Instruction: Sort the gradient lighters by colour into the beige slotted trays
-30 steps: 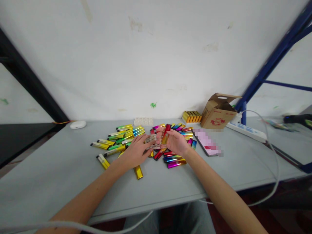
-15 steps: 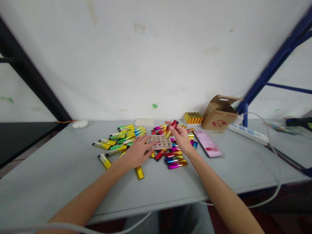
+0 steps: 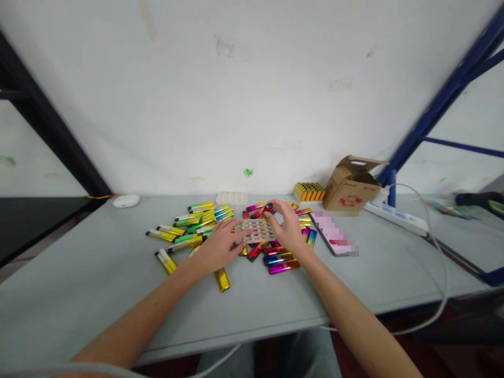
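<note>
- While bright lighters lie strewn over a grey table [image 3: 98, 273], the person's left hand [image 3: 218, 245] closes its fingers on the near-left edge of a pale socketed tray [image 3: 255, 231], holding it low over the heap.
- The right hand [image 3: 288, 230] pinches a red lighter [image 3: 268, 209] in closed fingertips at the tray's far-right corner.
- The lighter's long axis looks roughly upright, dark head on top, though blur hides the exact tilt. It sits just beyond the tray's far edge, nearer the right hand, with the left across the tray.
- Green-and-yellow lighters [image 3: 197, 220] lie to the left and magenta ones [image 3: 283, 265] near the right wrist. A phone [image 3: 333, 233], cardboard box [image 3: 352, 185] and spare tray [image 3: 231, 198] sit farther back.
</note>
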`<action>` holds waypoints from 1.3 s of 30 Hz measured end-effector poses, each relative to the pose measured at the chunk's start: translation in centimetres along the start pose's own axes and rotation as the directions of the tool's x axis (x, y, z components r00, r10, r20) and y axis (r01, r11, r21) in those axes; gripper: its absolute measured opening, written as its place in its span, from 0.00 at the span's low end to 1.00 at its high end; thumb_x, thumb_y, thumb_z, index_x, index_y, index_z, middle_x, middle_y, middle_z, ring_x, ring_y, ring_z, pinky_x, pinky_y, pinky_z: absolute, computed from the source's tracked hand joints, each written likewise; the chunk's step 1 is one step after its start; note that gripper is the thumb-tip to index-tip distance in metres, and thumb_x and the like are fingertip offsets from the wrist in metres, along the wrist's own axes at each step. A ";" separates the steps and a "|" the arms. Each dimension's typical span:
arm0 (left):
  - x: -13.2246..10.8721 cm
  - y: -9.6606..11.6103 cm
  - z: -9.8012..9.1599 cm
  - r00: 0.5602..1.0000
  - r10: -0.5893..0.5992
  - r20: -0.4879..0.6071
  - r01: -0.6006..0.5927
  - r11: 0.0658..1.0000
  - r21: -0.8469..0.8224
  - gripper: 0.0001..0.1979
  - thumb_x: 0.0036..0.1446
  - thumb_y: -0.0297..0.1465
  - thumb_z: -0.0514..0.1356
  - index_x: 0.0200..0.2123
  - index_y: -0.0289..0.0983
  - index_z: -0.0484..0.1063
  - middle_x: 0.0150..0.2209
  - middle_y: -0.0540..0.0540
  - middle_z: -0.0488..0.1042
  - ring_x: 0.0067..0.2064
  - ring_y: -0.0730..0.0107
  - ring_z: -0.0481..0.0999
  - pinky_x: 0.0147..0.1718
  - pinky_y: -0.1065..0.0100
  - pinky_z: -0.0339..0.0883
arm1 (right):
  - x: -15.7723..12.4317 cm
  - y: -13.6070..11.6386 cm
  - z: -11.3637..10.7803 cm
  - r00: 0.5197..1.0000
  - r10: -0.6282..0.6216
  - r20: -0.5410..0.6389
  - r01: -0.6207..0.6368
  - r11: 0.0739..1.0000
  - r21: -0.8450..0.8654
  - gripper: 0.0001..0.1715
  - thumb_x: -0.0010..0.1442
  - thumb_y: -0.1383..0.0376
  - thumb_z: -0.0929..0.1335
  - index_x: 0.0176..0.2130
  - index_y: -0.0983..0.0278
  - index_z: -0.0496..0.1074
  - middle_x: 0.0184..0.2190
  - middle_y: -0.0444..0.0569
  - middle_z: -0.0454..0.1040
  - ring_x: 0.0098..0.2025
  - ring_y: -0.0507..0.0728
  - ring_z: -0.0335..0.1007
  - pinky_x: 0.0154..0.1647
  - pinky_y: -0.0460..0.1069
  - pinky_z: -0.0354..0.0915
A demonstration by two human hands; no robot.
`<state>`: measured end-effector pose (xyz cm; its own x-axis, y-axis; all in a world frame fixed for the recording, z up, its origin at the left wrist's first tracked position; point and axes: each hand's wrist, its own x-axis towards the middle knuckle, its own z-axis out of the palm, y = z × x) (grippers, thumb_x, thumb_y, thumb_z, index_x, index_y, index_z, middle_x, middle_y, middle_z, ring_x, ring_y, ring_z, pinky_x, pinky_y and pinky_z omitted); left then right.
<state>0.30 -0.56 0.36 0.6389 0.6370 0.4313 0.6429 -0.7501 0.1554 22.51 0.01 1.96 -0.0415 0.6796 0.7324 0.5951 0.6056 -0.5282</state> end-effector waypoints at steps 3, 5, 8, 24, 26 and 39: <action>0.0 0.0 0.1 1.000 0.022 0.003 -0.022 1.000 0.021 0.17 0.62 0.31 0.56 0.54 0.43 0.72 0.55 0.40 0.68 0.58 0.53 0.65 0.57 0.47 0.61 | 0.1 0.4 0.0 0.993 -0.102 0.052 0.106 0.991 -0.079 0.12 0.62 0.62 0.66 0.46 0.60 0.71 0.45 0.52 0.74 0.52 0.60 0.66 0.56 0.58 0.63; 0.0 0.0 0.2 1.000 0.030 0.008 -0.030 0.999 0.031 0.18 0.62 0.31 0.56 0.55 0.43 0.71 0.56 0.39 0.67 0.58 0.52 0.65 0.58 0.46 0.60 | 0.2 0.6 0.0 0.986 -0.156 0.066 0.164 0.977 -0.137 0.11 0.61 0.62 0.67 0.45 0.60 0.72 0.49 0.53 0.72 0.56 0.61 0.63 0.59 0.59 0.59; -0.1 -0.1 0.2 0.999 0.029 0.015 -0.030 0.999 0.036 0.18 0.63 0.31 0.55 0.56 0.44 0.71 0.57 0.39 0.67 0.59 0.52 0.65 0.58 0.46 0.59 | 0.2 1.1 0.0 0.984 -0.163 0.070 0.173 0.965 -0.198 0.12 0.61 0.61 0.68 0.45 0.61 0.73 0.53 0.55 0.69 0.58 0.62 0.61 0.60 0.59 0.58; -0.1 0.2 0.0 0.999 0.031 0.017 -0.031 0.999 0.033 0.18 0.63 0.31 0.55 0.55 0.45 0.71 0.56 0.41 0.68 0.58 0.54 0.65 0.58 0.47 0.60 | 0.4 1.5 0.0 0.992 -0.099 0.076 0.108 0.986 -0.127 0.12 0.63 0.62 0.65 0.45 0.61 0.74 0.54 0.55 0.69 0.58 0.61 0.61 0.61 0.59 0.56; 0.0 0.2 0.0 0.999 0.030 0.016 -0.031 0.999 0.034 0.18 0.62 0.31 0.55 0.55 0.45 0.72 0.56 0.41 0.68 0.58 0.53 0.65 0.58 0.47 0.60 | 0.4 1.4 0.0 0.996 -0.075 0.057 0.082 0.987 -0.139 0.12 0.63 0.61 0.66 0.44 0.61 0.75 0.54 0.55 0.68 0.58 0.61 0.61 0.60 0.59 0.57; 0.0 0.5 -0.3 1.000 0.020 0.022 -0.020 1.000 0.013 0.18 0.62 0.31 0.55 0.54 0.44 0.72 0.55 0.40 0.68 0.58 0.53 0.65 0.58 0.47 0.60 | 0.5 1.9 -0.1 0.998 -0.039 0.040 0.045 0.984 -0.175 0.22 0.61 0.62 0.66 0.55 0.63 0.70 0.56 0.58 0.66 0.58 0.61 0.62 0.60 0.57 0.59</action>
<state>0.52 -0.99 0.76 0.6604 0.6258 0.4150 0.6356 -0.7601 0.1348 23.75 1.42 1.35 -0.0966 0.6718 0.7344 0.7237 0.5540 -0.4116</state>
